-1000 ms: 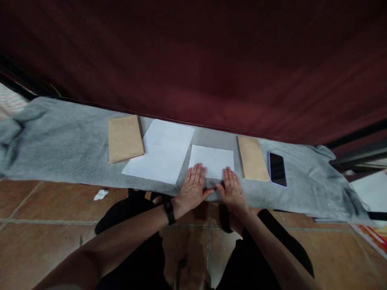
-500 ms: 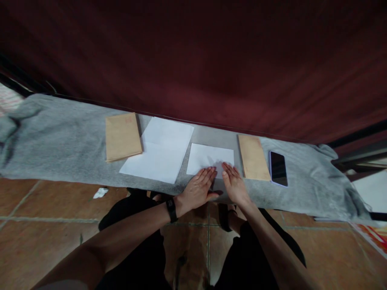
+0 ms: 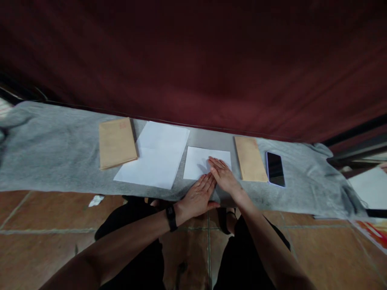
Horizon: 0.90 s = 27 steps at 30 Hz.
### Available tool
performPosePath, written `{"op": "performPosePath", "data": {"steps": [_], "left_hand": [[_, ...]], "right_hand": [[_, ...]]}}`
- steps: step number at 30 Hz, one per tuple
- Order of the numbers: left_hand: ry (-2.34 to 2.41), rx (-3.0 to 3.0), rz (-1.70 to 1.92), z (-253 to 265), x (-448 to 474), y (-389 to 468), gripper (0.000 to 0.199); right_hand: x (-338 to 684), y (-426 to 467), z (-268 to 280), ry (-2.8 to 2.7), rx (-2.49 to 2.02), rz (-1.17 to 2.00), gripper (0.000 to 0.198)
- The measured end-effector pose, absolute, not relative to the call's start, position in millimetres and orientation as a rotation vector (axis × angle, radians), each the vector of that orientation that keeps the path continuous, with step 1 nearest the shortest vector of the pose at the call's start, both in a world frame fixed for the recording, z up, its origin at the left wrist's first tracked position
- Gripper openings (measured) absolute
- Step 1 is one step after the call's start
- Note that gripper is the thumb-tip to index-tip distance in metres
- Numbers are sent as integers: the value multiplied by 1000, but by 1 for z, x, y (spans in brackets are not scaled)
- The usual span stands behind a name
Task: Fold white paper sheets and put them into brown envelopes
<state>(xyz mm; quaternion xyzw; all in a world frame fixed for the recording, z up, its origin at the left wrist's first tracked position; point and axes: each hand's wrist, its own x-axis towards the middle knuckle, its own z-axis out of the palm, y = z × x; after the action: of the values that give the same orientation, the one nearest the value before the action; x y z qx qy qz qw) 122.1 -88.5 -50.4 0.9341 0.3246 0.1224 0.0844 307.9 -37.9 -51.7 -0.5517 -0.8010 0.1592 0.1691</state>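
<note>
A small white folded-looking sheet of paper (image 3: pixel 196 157) lies flat on the grey cloth in front of me. My left hand (image 3: pixel 199 197) rests with fingers stretched flat on the near edge of this sheet, thumb out to the right. Flat across its middle and right part lies my right hand (image 3: pixel 223 175), fingers extended, its side touching the left fingertips. Part of the sheet's near edge is hidden under both hands. To the left is a stack of larger white paper (image 3: pixel 154 157), its upper left partly under a pile of brown envelopes (image 3: pixel 117 143).
Right of the sheet lie another brown envelope (image 3: pixel 250 159) and a phone (image 3: pixel 275 169) in a purple case. Grey cloth (image 3: pixel 60 149) covers the narrow bench. A dark red curtain (image 3: pixel 193 72) hangs behind it. A scrap of white paper (image 3: pixel 96 200) lies on the tiled floor.
My right hand has slid left and away from me across the small sheet, reaching the left fingertips. My left hand stays near the sheet's near edge. The view has shifted slightly.
</note>
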Motion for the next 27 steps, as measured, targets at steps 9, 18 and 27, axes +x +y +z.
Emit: {"op": "performPosePath", "data": {"steps": [9, 18, 27], "left_hand": [[973, 2816, 378, -48, 123, -91, 79], [1101, 2783, 435, -51, 122, -75, 61], [1325, 2700, 375, -64, 132, -18, 58]], "right_hand": [[297, -2, -53, -2213, -1767, 261, 62], [287, -6, -57, -2138, -1775, 182, 59], [290, -20, -66, -2160, -1869, 33, 60]]}}
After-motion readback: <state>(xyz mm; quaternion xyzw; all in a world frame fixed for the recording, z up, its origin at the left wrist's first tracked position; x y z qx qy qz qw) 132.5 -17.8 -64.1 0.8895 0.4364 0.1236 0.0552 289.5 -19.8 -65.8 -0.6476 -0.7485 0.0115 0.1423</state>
